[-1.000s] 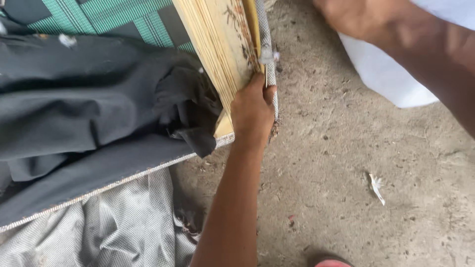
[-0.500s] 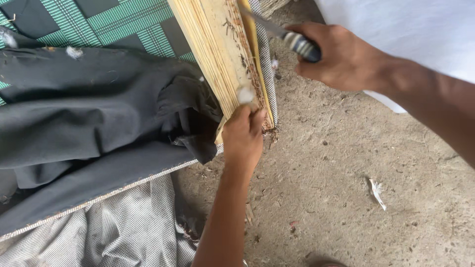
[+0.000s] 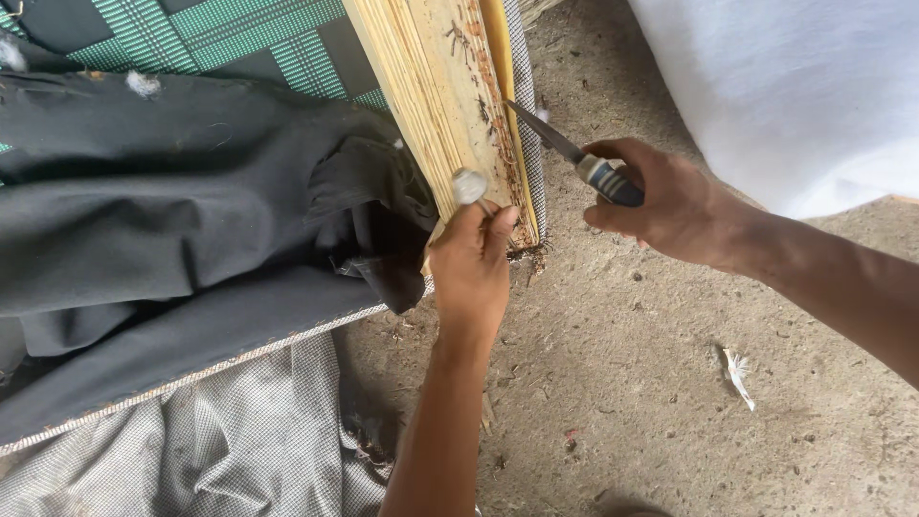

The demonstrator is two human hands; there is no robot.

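Lowered since half a second ago, the right hand (image 3: 684, 206) grips a blue-handled steel knife (image 3: 574, 158), blade against the pale wooden frame edge (image 3: 450, 105). Left hand (image 3: 471, 268), just below, pinches a small grey wad (image 3: 468, 185); cut away from it.

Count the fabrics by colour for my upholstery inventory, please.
Black cloth draped over the frame: 1
Green checked fabric: 1
Grey small-check fabric: 1
White sheet: 1
Total: 4
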